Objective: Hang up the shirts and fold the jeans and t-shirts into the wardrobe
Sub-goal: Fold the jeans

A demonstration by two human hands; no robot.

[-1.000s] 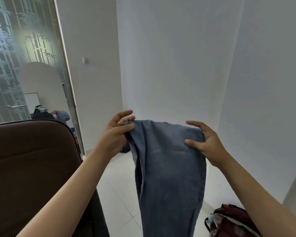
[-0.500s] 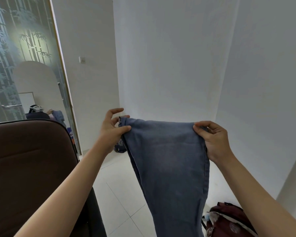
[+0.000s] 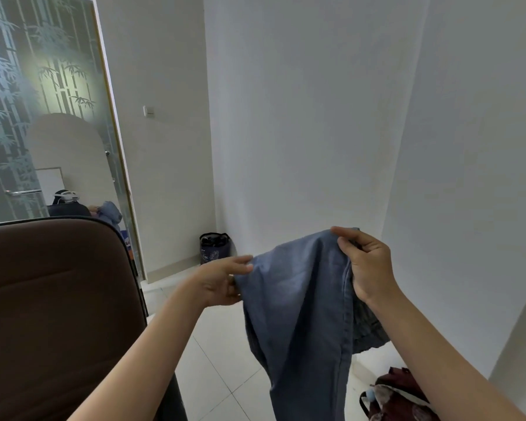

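Denim jeans [image 3: 301,314] hung mid-frame, right hand [image 3: 369,268] pinching the top edge, left hand [image 3: 222,284] gripping only loosely, so the fabric could slip to the floor.

Blue jeans [image 3: 298,323] held up in the air.
Faded blue denim, hanging lengthwise, top edge bunched and tilted with its right corner higher; a side seam runs down the right, the lower part drooping out of view.
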